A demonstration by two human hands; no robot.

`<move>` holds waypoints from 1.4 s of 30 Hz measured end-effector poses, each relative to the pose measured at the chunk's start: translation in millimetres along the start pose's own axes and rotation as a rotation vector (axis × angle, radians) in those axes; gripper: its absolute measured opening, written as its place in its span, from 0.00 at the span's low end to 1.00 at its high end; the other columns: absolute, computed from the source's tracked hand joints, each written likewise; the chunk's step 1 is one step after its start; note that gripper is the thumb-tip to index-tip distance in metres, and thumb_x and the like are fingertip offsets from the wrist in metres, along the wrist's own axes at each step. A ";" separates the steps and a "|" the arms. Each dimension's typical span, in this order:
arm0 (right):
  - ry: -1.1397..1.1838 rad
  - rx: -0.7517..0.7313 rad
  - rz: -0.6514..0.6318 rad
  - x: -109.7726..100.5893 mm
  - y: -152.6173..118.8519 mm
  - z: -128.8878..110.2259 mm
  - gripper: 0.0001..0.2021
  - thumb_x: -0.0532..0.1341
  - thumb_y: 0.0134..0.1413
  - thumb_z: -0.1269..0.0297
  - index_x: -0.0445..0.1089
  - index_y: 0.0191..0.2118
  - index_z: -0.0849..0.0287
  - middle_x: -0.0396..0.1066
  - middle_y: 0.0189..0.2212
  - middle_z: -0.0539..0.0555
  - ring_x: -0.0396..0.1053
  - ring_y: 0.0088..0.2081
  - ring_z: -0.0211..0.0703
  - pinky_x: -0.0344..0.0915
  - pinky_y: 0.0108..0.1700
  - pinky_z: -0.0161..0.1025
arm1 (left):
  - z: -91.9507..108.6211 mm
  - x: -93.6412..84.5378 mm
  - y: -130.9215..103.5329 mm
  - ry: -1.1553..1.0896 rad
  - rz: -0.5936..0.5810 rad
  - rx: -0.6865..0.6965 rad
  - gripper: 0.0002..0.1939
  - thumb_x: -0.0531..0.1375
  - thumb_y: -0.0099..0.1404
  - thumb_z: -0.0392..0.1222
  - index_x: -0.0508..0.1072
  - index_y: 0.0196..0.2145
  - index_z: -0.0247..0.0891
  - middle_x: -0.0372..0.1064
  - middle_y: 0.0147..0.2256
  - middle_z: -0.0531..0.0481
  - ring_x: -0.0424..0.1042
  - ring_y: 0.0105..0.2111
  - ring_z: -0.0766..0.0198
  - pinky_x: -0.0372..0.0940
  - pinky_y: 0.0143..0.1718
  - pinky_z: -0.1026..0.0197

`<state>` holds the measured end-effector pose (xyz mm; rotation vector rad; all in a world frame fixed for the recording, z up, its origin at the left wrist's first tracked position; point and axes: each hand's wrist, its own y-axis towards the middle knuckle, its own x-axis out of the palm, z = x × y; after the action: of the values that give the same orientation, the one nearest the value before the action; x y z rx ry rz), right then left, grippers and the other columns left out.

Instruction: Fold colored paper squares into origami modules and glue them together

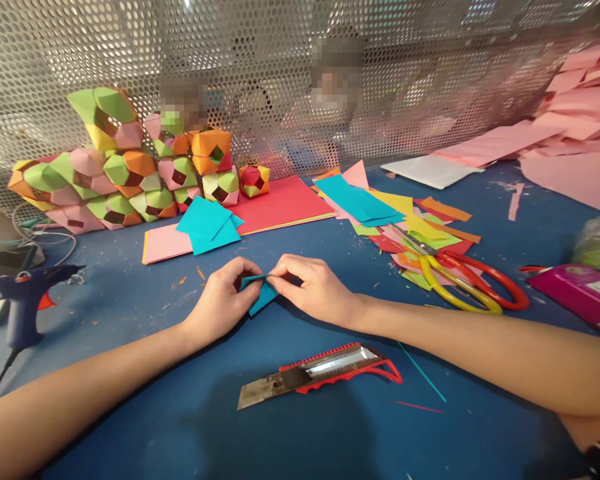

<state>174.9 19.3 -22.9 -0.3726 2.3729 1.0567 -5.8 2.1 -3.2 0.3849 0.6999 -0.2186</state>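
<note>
Both hands pinch one small blue sheet of paper [263, 301] above the blue table, and it looks folded. My left hand [225, 293] grips its left side between thumb and fingers. At the upper right corner, my right hand [307, 283] holds it with the fingertips closed. Part of the paper is hidden behind the fingers. Just beyond lie several square blue sheets [210, 225] on a pink and red paper stack [285, 203]. Nearer to me, a red utility knife [325, 370] rests flat with its blade out, pointing left.
Folded paper balls [130, 173] are piled at the back left by a perforated metal screen [280, 80]. A glue gun [25, 300] stands at left. Scissors [460, 280] lie on paper scraps at right, near a magenta object [573, 293]. Pink strips [580, 113] heap far right.
</note>
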 end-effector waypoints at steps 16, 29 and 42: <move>-0.066 -0.053 0.007 0.2 0.2 -0.3 0.09 0.54 0.55 0.72 0.62 0.25 0.59 0.62 0.22 0.49 0.60 0.26 0.35 0.58 0.32 0.35 | 1.6 -0.3 0.6 -0.001 0.013 0.006 0.04 0.56 0.60 0.37 0.69 0.32 0.36 0.69 0.29 0.54 0.67 0.31 0.68 0.62 0.34 0.65; -0.059 0.015 -0.028 -1.0 0.9 -1.7 0.08 0.55 0.56 0.68 0.61 0.26 0.59 0.60 0.22 0.48 0.58 0.26 0.34 0.56 0.31 0.34 | 3.4 -1.3 -0.4 0.009 0.047 0.020 0.07 0.55 0.63 0.41 0.71 0.33 0.36 0.71 0.31 0.52 0.69 0.33 0.67 0.63 0.36 0.65; -0.007 0.079 -0.065 -3.0 2.9 -2.9 0.06 0.57 0.55 0.64 0.62 0.29 0.59 0.60 0.24 0.48 0.59 0.27 0.35 0.57 0.33 0.34 | 3.4 -4.0 -0.2 -0.025 0.077 0.019 0.07 0.55 0.63 0.41 0.71 0.35 0.38 0.71 0.33 0.52 0.69 0.35 0.66 0.64 0.38 0.65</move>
<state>175.2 19.1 -17.8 -0.4142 2.3712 0.9304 -6.8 0.8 1.7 0.4252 0.6572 -0.1574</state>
